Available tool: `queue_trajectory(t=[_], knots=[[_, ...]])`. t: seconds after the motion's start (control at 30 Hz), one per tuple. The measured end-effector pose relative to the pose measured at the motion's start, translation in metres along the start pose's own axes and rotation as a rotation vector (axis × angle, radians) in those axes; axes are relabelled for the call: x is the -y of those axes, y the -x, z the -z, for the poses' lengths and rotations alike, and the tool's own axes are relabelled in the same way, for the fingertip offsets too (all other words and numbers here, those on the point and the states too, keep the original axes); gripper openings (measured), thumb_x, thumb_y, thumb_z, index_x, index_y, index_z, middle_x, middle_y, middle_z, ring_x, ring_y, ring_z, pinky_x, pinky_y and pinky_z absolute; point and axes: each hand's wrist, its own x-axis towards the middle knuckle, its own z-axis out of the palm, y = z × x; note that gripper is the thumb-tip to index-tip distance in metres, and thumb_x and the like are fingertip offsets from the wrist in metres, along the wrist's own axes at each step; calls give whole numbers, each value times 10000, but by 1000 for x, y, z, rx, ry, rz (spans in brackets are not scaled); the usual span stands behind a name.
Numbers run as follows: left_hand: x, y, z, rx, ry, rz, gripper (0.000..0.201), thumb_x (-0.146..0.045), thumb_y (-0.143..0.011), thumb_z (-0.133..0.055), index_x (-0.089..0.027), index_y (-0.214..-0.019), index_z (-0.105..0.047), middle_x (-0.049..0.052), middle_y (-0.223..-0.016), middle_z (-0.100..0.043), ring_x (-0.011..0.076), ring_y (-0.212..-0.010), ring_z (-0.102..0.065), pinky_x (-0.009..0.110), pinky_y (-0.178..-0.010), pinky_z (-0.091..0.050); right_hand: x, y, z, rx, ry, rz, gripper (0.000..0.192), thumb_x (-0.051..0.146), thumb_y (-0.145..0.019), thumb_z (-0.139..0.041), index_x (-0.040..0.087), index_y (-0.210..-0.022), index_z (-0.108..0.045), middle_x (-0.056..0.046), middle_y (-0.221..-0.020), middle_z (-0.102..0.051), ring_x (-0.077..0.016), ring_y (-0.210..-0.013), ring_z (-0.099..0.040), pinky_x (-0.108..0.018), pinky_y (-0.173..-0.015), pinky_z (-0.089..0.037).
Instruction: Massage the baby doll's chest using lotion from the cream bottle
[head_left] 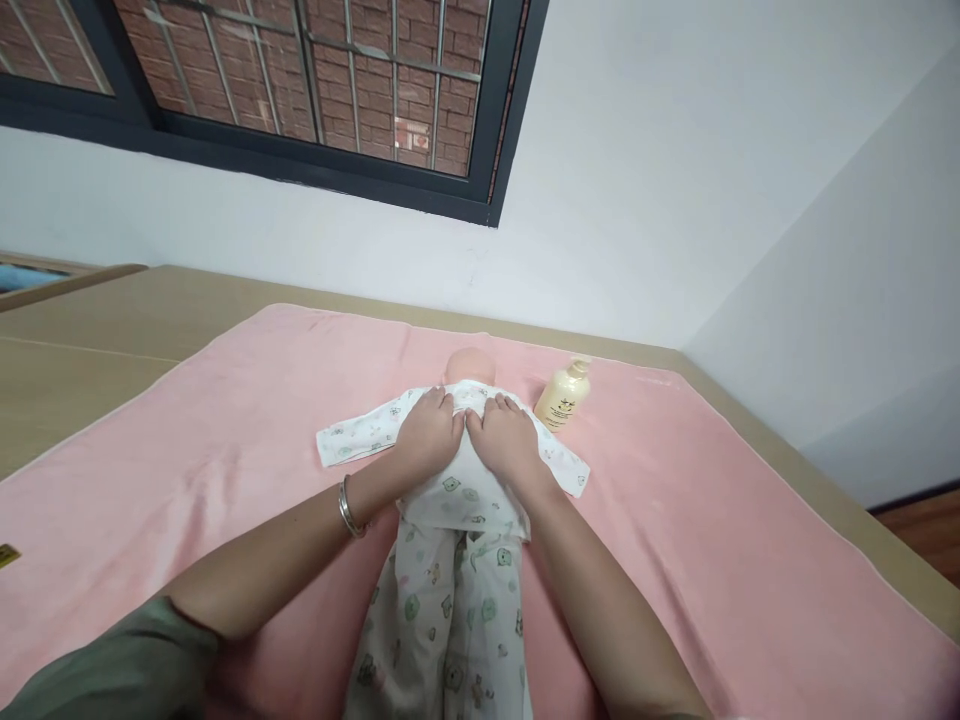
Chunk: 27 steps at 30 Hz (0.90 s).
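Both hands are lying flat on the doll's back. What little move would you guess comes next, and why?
Probably a gentle outward stroke: the left hand and right hand rest palm-down, side by side, on the upper back of the baby doll, which lies face down in printed pyjamas on the pink towel. The lotion bottle beside the doll's shoulder stands untouched.

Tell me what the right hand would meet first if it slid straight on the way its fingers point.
The right hand lies flat on the doll's printed top, fingers toward the far wall. Straight on, it would probably reach the doll's head first; the cream bottle stands off to its right.
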Motion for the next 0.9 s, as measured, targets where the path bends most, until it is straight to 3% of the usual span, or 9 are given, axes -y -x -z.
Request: queue_trajectory(t=[0.1,0.2,0.43,0.57,0.9], knots=[[-10,7,5,-23,-47,-10,442,-250,-994,-375,13,-1255,-616,259,-1356,-613,335,-1326,-545,462,-1166,-391,-10,-10,-5,48,-70,21,633,474,-1013,-330,51,-1466,-460,-198,-1581,-386,-311,-1483,-322,-493,-1190,-241],[-11,8,9,7,-23,19,445,-266,-1000,-365,-14,-1265,-618,232,-1355,-623,315,-1325,-550,439,-1165,-392,-11,-11,-5,40,-89,17,628,478,-1006,-350,63,-1463,-462,-192,-1573,-403,-306,-1475,-337,-489,-1194,-238],[15,-12,8,127,168,74,483,-380,-993,-343,-104,-1274,-622,174,-1389,-618,297,-1331,-544,440,-1118,-429,18,17,6,-62,33,15,481,350,-1021,-356,28,-1285,-596,-254,-1364,-593,-342,-1321,-513,-456,-1083,-385],[24,-18,1,117,182,50,511,-400,-989,-339,-103,-1325,-583,168,-1393,-618,294,-1329,-544,436,-1123,-421,25,24,9,-55,60,11,458,338,-1013,-384,28,-1265,-608,-260,-1339,-605,-343,-1282,-545,-445,-1049,-408],[-5,9,1,-14,-47,31,452,-278,-991,-353,-36,-1308,-565,246,-1373,-597,346,-1326,-532,490,-1110,-421,3,-6,-3,-45,-89,-31,560,409,-988,-376,25,-1353,-555,-232,-1449,-535,-337,-1388,-436,-474,-1132,-311]])
